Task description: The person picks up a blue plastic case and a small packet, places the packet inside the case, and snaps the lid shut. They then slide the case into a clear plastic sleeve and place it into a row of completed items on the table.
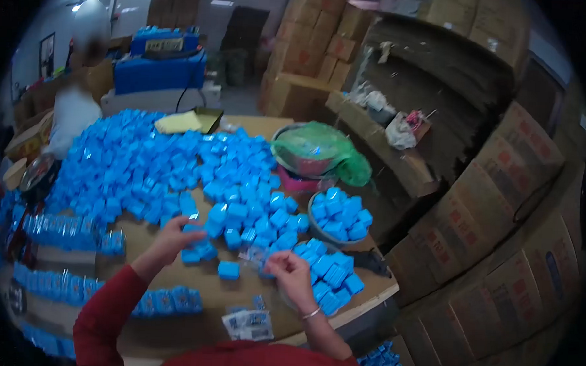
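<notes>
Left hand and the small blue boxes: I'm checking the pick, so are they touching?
Touching. The head view shows the left hand with its fingers closed over a small blue box at the edge of the blue pile, with no gap visible.

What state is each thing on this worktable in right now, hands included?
left hand: closed on a small blue box at the edge of the pile.
right hand: pinching a clear packet.
blue box pile: loose, heaped across the table.
bowl: full of blue boxes.
packed rows: lined up flat near the table's front edge.
green bag: draped over a basin.
</notes>
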A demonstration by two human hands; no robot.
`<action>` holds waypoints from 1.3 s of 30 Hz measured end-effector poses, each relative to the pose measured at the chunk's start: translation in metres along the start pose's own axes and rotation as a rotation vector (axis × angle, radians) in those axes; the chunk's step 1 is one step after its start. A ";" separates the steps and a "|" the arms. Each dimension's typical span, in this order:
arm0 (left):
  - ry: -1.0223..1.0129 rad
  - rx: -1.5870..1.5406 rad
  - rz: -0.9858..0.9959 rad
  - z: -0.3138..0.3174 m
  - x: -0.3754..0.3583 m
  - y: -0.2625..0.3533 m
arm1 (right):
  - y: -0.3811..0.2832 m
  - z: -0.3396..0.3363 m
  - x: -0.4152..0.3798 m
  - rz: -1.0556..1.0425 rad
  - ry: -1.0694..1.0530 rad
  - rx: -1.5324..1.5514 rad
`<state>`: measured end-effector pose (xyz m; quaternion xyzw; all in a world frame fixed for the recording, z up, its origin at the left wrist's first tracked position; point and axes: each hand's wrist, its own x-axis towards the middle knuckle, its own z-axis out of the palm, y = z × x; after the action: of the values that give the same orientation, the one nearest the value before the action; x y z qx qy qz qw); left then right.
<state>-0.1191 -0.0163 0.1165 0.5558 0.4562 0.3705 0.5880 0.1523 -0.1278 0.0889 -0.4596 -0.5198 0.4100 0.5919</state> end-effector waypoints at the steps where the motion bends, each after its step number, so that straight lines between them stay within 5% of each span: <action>1: -0.022 -0.139 -0.053 0.003 -0.004 0.005 | -0.015 0.008 0.004 -0.010 0.002 0.046; 5: -0.129 -0.489 -0.017 0.006 -0.028 0.019 | -0.034 0.025 0.019 -0.072 0.000 0.173; 24: 0.015 -0.146 0.246 0.062 -0.076 -0.003 | -0.022 0.037 0.003 0.041 -0.185 0.210; 30: 0.083 -0.017 0.325 0.065 -0.078 -0.009 | -0.021 0.039 0.004 -0.150 -0.224 -0.041; 33: 0.113 -0.058 0.274 0.066 -0.080 -0.010 | -0.020 0.044 0.002 -0.017 -0.092 0.074; 39: 0.181 0.013 0.281 0.065 -0.080 -0.012 | -0.012 0.049 0.000 -0.105 -0.030 0.041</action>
<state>-0.0828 -0.1136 0.1119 0.5823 0.4274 0.4945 0.4834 0.1040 -0.1246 0.1028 -0.4133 -0.5435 0.3958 0.6141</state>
